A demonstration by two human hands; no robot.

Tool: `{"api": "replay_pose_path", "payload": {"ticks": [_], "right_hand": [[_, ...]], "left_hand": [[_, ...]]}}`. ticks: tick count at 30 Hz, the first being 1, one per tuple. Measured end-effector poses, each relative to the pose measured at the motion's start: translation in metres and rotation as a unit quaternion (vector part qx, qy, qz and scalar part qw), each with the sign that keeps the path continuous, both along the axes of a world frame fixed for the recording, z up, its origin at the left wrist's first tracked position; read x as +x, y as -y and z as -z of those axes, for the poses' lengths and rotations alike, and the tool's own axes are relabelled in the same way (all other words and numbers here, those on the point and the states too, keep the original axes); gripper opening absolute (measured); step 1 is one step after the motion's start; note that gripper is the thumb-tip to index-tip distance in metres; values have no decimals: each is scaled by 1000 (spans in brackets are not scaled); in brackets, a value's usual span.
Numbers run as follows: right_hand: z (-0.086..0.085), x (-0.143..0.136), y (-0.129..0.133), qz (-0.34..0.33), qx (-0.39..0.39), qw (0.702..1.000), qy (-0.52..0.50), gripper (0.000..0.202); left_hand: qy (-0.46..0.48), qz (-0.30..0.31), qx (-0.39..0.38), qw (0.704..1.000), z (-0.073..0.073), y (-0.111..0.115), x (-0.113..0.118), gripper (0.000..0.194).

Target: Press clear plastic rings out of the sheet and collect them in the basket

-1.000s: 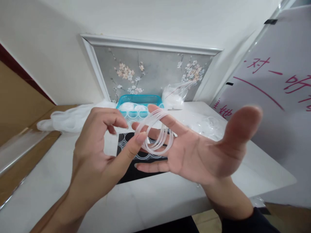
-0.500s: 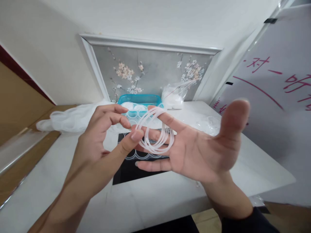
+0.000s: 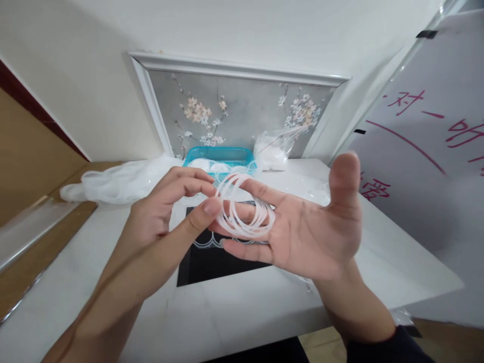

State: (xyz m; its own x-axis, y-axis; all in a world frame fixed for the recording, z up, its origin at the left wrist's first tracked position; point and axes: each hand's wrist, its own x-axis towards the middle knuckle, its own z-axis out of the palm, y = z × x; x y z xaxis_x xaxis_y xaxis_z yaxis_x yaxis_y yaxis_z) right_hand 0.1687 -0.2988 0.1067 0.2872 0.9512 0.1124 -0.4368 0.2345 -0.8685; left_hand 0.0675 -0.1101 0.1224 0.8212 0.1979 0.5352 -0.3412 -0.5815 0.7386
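Several thin white translucent rings [image 3: 242,233] lie in a loose bunch across the fingers of my right hand [image 3: 306,232]. That hand is palm up, its thumb raised and its fingers stretched apart; one finger seems to pass through the rings. With thumb and forefinger my left hand [image 3: 159,232] pinches the rings at their left edge. Below the hands, a clear tray with round cups [image 3: 206,239] shows in part on a black mat [image 3: 215,267]. The rest of the tray is hidden by the hands and rings.
Behind the hands stands a blue plastic basket [image 3: 219,151] with white round pieces in it. A clear bag [image 3: 272,154] of white material is beside it. A bundle of translucent rings [image 3: 109,184] lies at left, and a whiteboard [image 3: 423,166] leans at right.
The left thumb and forefinger have come closer together at the rings' edge. The rings and the right fingers have shifted slightly right, and the right thumb has moved inward.
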Motion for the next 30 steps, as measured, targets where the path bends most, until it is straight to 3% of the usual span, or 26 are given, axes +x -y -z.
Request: {"api": "replay_pose_path", "payload": {"ticks": [7, 17, 27, 30], "right_hand": [[2, 2, -4, -23, -7, 999, -25, 93], [5, -5, -9, 8, 16, 998, -59, 53], [9, -10, -10, 125, 12, 990, 56, 46], [10, -11, -8, 149, 3, 985, 83, 53]], "left_hand": [[-24, 52, -86, 995, 0, -1, 2, 6], [-39, 72, -134, 988, -5, -1, 1, 12], [-38, 65, -120, 990, -6, 1, -2, 13], [-37, 73, -111, 990, -7, 0, -4, 15]]}}
